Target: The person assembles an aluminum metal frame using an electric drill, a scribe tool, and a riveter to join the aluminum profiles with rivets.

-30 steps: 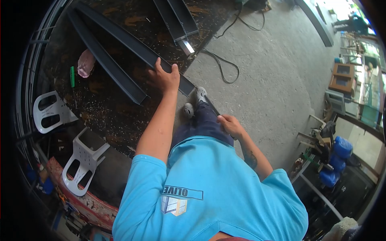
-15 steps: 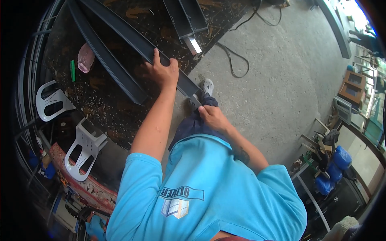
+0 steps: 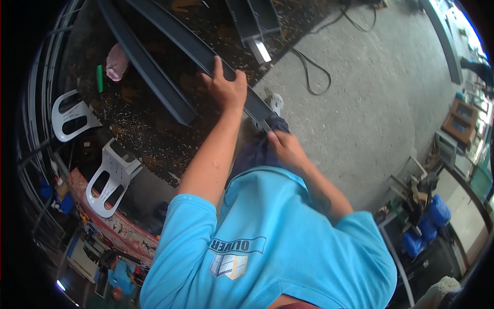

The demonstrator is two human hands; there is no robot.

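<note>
A long dark grey profile, like a metal channel (image 3: 193, 45), runs from the dark tabletop at upper left toward my body. My left hand (image 3: 226, 91) lies across it partway along, thumb and index finger spread over its sides. At its near end, by my thigh, my right hand (image 3: 287, 149) is closed on the tip, its fingers mostly hidden underneath. A second dark grey channel (image 3: 149, 67) rests on the tabletop to the left, apart from my hands.
The dark, speckled tabletop (image 3: 139, 136) holds a pink bundle (image 3: 117, 63), a green-handled tool (image 3: 100, 78) and more profiles (image 3: 254, 23). White plastic chairs (image 3: 114, 177) stand at left. A cable loop (image 3: 311, 74) lies on the concrete floor (image 3: 360, 98); blue bundles (image 3: 435, 213) sit at right.
The whole view has shifted, so the scene sits slightly further right and higher. Both hands keep their places on the channel.
</note>
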